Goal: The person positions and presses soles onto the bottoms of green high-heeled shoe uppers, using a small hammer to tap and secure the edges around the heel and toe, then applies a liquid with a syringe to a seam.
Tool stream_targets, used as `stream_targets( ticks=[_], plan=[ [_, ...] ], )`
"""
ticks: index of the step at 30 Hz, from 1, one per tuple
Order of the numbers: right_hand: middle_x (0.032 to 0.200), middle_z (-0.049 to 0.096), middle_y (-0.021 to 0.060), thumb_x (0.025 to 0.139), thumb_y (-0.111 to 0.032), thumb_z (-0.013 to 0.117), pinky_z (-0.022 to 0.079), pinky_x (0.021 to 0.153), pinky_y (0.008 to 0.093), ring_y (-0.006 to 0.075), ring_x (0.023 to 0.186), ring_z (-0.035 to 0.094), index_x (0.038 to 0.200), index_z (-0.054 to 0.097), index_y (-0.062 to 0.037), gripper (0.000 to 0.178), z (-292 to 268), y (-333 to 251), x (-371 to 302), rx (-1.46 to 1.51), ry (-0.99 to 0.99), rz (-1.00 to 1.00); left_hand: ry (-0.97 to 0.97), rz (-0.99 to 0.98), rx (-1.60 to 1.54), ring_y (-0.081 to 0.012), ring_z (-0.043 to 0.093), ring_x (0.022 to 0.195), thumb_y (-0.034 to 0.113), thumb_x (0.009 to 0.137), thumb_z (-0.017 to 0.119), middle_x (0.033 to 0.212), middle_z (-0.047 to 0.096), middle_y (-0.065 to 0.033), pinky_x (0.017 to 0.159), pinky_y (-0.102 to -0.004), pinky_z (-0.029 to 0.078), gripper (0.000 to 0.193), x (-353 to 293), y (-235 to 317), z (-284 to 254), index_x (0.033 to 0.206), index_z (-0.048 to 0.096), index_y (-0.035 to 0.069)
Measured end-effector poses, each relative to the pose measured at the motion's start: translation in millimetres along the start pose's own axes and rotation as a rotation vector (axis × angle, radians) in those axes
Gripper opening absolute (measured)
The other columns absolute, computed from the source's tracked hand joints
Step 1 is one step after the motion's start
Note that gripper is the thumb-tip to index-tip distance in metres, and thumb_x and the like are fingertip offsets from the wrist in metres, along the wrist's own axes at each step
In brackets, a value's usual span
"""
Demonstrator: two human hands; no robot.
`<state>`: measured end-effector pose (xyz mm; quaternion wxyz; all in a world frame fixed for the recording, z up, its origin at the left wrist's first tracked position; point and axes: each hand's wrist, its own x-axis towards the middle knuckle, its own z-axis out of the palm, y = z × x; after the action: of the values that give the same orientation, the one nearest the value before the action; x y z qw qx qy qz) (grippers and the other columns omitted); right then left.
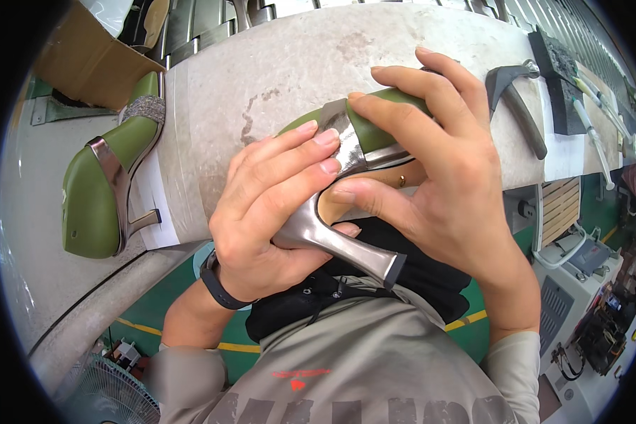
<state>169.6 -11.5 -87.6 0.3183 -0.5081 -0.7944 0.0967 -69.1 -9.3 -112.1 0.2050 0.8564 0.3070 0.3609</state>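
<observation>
A high-heeled shoe on a green shoe last (385,131) lies at the table's near edge, its metallic grey heel (346,247) pointing toward me. My left hand (268,205) is closed around the base of the heel, its fingertips on the shiny metallic strap (350,141). My right hand (445,155) grips the shoe from the right. Its fingers curl over the green last and its thumb presses the tan inner side near the heel. The far end of the shoe is hidden behind my right fingers. A dark band (219,283) circles my left wrist.
A second metallic-strapped shoe on a green last (95,201) rests at the left of the pale table (297,49), beside a cardboard box (95,67). To the right lie a hammer (523,106), a black block (565,99) and slim white tools (593,138). A fan (109,392) stands low left.
</observation>
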Motion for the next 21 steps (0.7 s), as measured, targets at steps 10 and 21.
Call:
stream_targets(
  ticks=[10, 21],
  plan=[
    [0.143, 0.067, 0.0145, 0.066, -0.037, 0.096, 0.051, 0.11, 0.0484, 0.0392, 0.137, 0.057, 0.126, 0.077, -0.0065, 0.07, -9, 32, 13, 0.057, -0.046, -0.153, -0.043, -0.192, -0.045, -0.0385, 0.058, 0.144, 0.005, 0.066, 0.085, 0.155, 0.061, -0.019, 0.116, -0.0553, 0.044, 0.085, 14, 17, -3, 0.148, 0.062, 0.004],
    [0.139, 0.068, 0.0114, 0.073, -0.048, 0.087, 0.052, 0.107, 0.0493, 0.0388, 0.132, 0.058, 0.13, 0.076, -0.0088, 0.07, -6, 40, 7, 0.036, -0.028, -0.234, -0.221, -0.131, 0.057, -0.0453, 0.054, 0.146, 0.016, 0.082, 0.088, 0.156, 0.054, -0.0302, 0.118, -0.0492, 0.046, 0.075, 20, 19, -4, 0.148, 0.059, -0.006]
  ],
)
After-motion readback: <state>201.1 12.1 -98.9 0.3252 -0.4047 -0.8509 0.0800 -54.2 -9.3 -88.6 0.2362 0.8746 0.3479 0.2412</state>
